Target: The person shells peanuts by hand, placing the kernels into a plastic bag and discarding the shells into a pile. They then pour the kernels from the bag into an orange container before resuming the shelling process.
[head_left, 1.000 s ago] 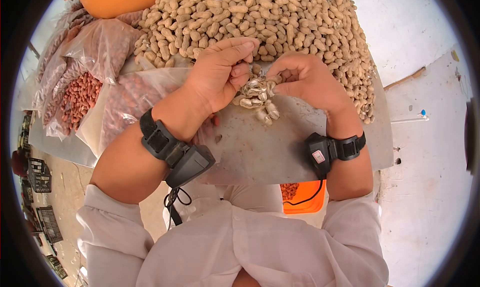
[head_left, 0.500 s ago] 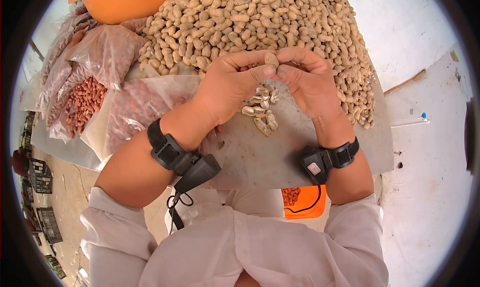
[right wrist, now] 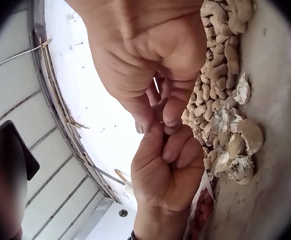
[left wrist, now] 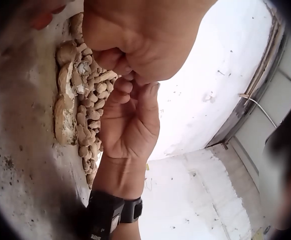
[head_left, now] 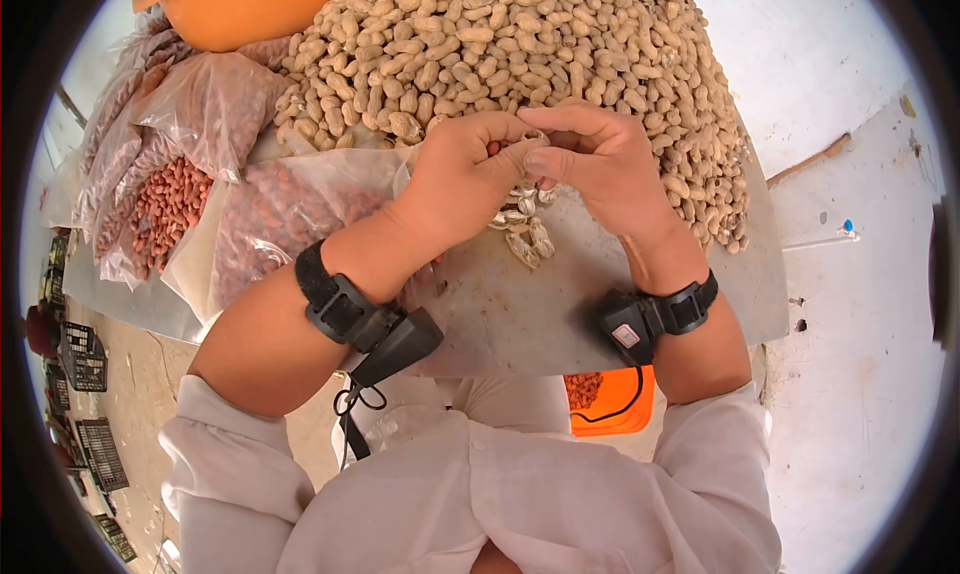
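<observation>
My left hand point(head_left: 455, 169) and right hand point(head_left: 610, 169) meet fingertip to fingertip above the table. Between them they pinch a peanut point(head_left: 541, 138), of which only a sliver of shell shows. A reddish kernel point(head_left: 493, 148) peeks out among the curled left fingers. Just below the hands, several broken empty peanut shells point(head_left: 528, 239) lie on the grey tabletop point(head_left: 530, 314); their pale insides also face the right wrist view. In both wrist views the fingers mostly hide what is pinched. Behind the hands rises a large heap of unshelled peanuts point(head_left: 500, 49).
Clear plastic bags of red kernels point(head_left: 290, 209) lie at the left, one bag open point(head_left: 170, 209). An orange basin point(head_left: 240, 9) stands behind them. Beneath the table's near edge is an orange container point(head_left: 625, 409) with kernels. A white wall point(head_left: 850, 374) runs along the right.
A second ago the hands were apart, the right over the broken shells. Half a second ago they came together on a whole peanut; now the fingers close over it and hide most of it.
</observation>
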Demonstrator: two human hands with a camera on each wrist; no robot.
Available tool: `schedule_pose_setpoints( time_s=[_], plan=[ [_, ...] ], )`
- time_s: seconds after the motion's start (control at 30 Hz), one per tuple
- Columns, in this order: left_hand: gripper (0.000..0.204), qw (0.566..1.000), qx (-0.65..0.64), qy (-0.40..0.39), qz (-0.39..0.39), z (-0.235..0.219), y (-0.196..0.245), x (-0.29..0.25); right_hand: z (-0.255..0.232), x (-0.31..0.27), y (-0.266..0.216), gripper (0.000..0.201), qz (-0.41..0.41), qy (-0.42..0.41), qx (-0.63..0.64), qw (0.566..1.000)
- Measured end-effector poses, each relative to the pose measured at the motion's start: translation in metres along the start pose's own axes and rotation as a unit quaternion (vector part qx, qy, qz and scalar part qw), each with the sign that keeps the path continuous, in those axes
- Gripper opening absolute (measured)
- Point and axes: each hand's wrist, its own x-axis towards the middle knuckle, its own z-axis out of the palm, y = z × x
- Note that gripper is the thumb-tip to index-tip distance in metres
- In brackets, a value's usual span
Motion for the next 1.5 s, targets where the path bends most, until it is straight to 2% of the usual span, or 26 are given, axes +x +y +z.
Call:
schedule_pose_setpoints(
  time_s=[0.2, 0.3, 0.4, 0.63, 0.73, 0.83, 1.0, 1.13, 1.23, 1.33, 1.43, 1.5],
  plan=[
    [0.018, 0.991, -0.083, 0.000, -0.100, 0.000, 0.007, 0.000, -0.002, 0.002, -0.003, 0.024, -0.009, -0.018, -0.001, 1.000],
    [0.020, 0.958, -0.265, -0.010, -0.105, -0.003, -0.003, 0.003, -0.002, 0.002, 0.000, 0.022, -0.028, -0.003, 0.036, 0.999],
    [0.020, 0.933, -0.340, -0.024, -0.119, -0.006, -0.004, 0.005, 0.001, 0.002, -0.001, 0.023, -0.059, 0.017, 0.042, 0.997],
    [0.018, 0.902, -0.398, -0.036, -0.164, -0.007, 0.000, 0.005, -0.002, 0.003, 0.001, 0.026, -0.188, 0.047, -0.134, 0.972],
    [0.017, 0.893, -0.410, -0.034, -0.185, -0.008, 0.001, 0.005, 0.001, 0.000, -0.003, 0.024, -0.136, 0.025, -0.097, 0.986],
    [0.017, 0.885, -0.417, -0.033, -0.206, -0.008, 0.001, 0.005, 0.002, 0.000, -0.004, 0.025, -0.116, 0.030, -0.128, 0.985],
    [0.016, 0.847, -0.470, -0.081, -0.235, -0.015, -0.008, 0.008, 0.001, 0.001, -0.003, 0.027, -0.180, 0.021, -0.227, 0.957],
    [0.016, 0.843, -0.462, -0.047, -0.272, -0.014, -0.005, 0.008, 0.002, 0.001, -0.008, 0.028, -0.241, 0.040, -0.311, 0.918],
    [0.018, 0.843, -0.465, 0.007, -0.270, -0.013, -0.001, 0.009, 0.000, 0.001, -0.008, 0.028, -0.222, 0.047, -0.285, 0.931],
    [0.019, 0.854, -0.462, 0.070, -0.227, -0.014, -0.002, 0.012, -0.005, -0.001, -0.014, 0.025, -0.094, 0.003, -0.259, 0.961],
    [0.019, 0.863, -0.457, 0.104, -0.187, -0.018, -0.006, 0.012, -0.010, -0.002, -0.012, 0.023, -0.053, -0.051, -0.305, 0.950],
    [0.019, 0.864, -0.458, 0.112, -0.176, -0.017, -0.007, 0.012, -0.010, -0.001, -0.013, 0.021, -0.047, -0.069, -0.379, 0.922]
  ],
)
